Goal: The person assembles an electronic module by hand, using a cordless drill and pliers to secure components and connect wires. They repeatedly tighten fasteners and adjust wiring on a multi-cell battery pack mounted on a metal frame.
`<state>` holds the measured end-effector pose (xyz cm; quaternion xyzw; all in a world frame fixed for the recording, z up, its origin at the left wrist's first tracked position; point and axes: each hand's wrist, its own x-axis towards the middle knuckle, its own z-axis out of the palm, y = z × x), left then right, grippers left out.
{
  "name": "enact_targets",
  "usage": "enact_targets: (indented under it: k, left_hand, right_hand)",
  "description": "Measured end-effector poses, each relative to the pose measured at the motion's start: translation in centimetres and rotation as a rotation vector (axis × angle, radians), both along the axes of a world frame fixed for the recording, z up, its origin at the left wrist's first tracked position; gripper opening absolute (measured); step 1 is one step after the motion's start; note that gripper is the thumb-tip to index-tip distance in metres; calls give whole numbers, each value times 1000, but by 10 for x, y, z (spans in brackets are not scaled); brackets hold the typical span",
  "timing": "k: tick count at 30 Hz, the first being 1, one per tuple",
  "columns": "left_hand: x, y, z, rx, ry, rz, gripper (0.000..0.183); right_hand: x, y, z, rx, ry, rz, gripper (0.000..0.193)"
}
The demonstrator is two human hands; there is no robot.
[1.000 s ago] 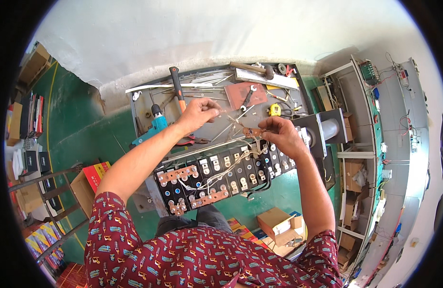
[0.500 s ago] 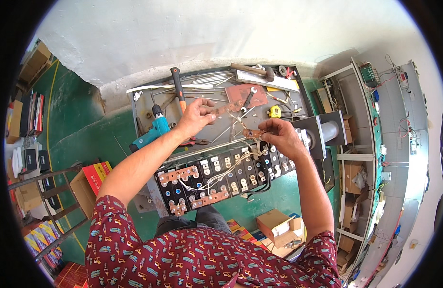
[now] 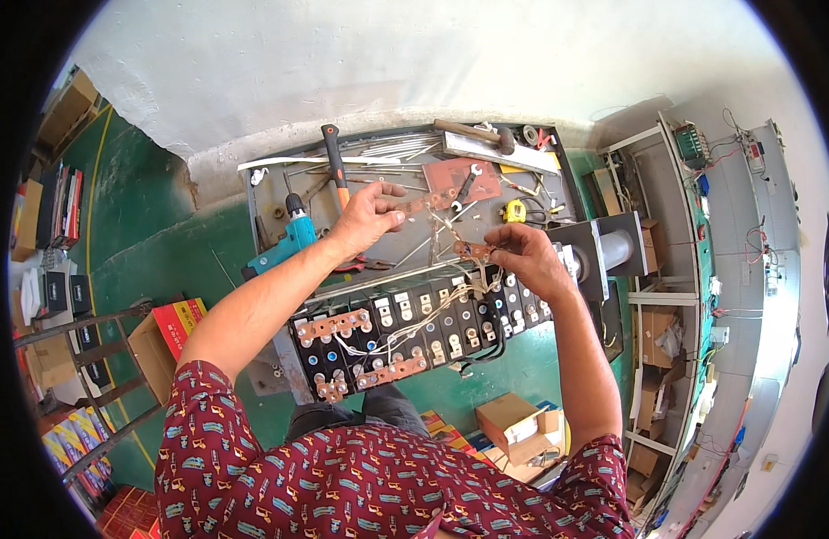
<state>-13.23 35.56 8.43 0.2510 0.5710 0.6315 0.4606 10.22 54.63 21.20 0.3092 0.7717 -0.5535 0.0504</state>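
Observation:
My left hand (image 3: 371, 216) pinches one end of a flat copper busbar (image 3: 425, 204) with holes in it, raised over the workbench. My right hand (image 3: 526, 254) is closed on a shorter copper bar (image 3: 469, 249) with thin white wires (image 3: 476, 283) by it. Below both hands is a black module with rows of terminals (image 3: 405, 308). Two more copper busbars are bolted to it, one along its upper left (image 3: 340, 323) and one along its lower edge (image 3: 392, 369). White wires run across its top. My right fingertips are partly hidden.
On the grey workbench (image 3: 289, 207) lie a teal cordless drill (image 3: 295, 236), a hammer (image 3: 333, 157), a wrench (image 3: 469, 182), a yellow tape measure (image 3: 515, 211), a mallet (image 3: 476, 133) and several metal rods. Shelving (image 3: 666, 295) stands at right, a metal rack (image 3: 89, 355) at left.
Both hands keep their holds and hardly move. The whole view shifts very slightly.

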Motion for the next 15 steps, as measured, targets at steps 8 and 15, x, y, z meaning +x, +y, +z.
enact_targets:
  k: [8, 15]
  left_hand:
    - [-1, 0, -3, 21, -50, -11, 34]
    - [-10, 2, -2, 3, -61, -57, 26]
  right_hand:
    - [0, 3, -6, 27, -4, 2, 27]
    - [-2, 0, -4, 20, -4, -4, 29]
